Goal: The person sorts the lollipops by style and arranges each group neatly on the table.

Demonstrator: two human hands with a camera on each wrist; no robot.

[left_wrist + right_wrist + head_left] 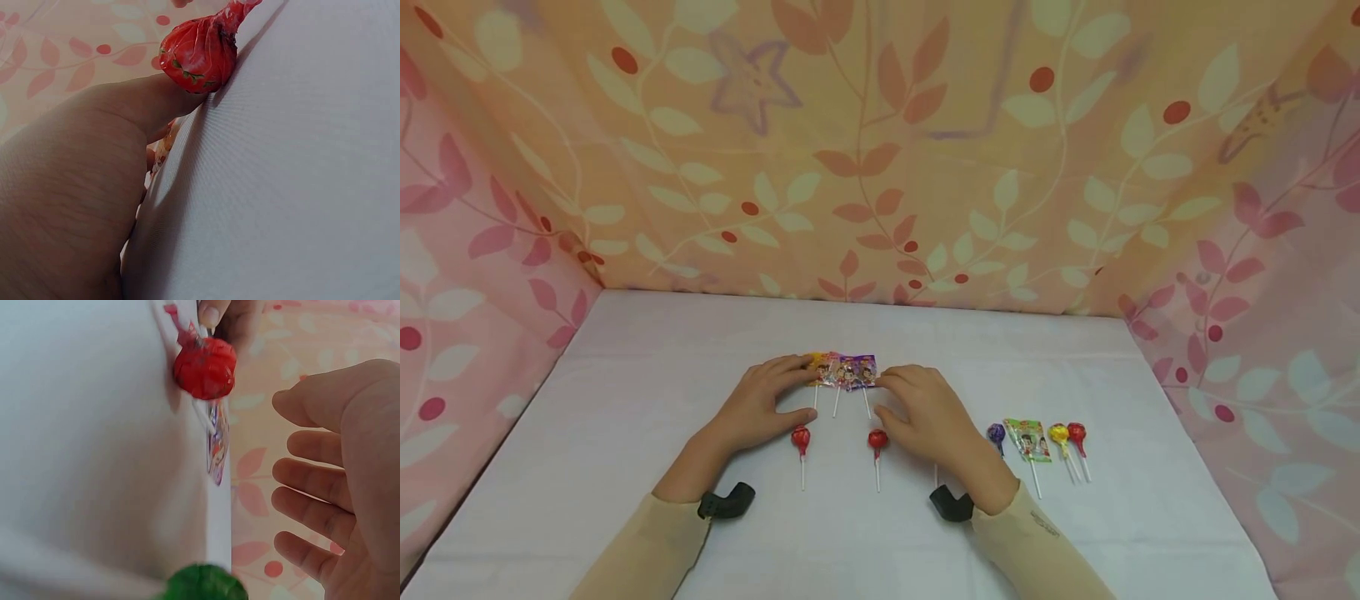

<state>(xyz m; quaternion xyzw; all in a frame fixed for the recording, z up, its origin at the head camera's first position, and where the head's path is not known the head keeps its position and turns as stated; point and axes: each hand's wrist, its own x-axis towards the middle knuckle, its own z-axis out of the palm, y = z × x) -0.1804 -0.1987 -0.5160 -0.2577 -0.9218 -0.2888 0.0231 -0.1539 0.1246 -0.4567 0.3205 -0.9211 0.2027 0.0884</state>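
Observation:
Several flat-wrapped lollipops stand side by side on the white table, a yellow one (822,367) at the left and a purple one (862,367) at the right, their sticks toward me. My left hand (762,402) has its fingertips at the yellow wrapper's edge, thumb spread apart. At the purple wrapper's right side is my right hand (928,410), its fingers loosely bent with nothing between them in the right wrist view. Nearer to me lie two red ball lollipops, one (801,437) by the left thumb and another (877,438) below the right hand.
A green ball lollipop (205,584) shows at the bottom of the right wrist view; my right hand hides its head in the head view. Farther right lie a purple ball lollipop (996,432), a green flat-wrapped one (1028,439), a yellow one (1059,433) and a red one (1077,432).

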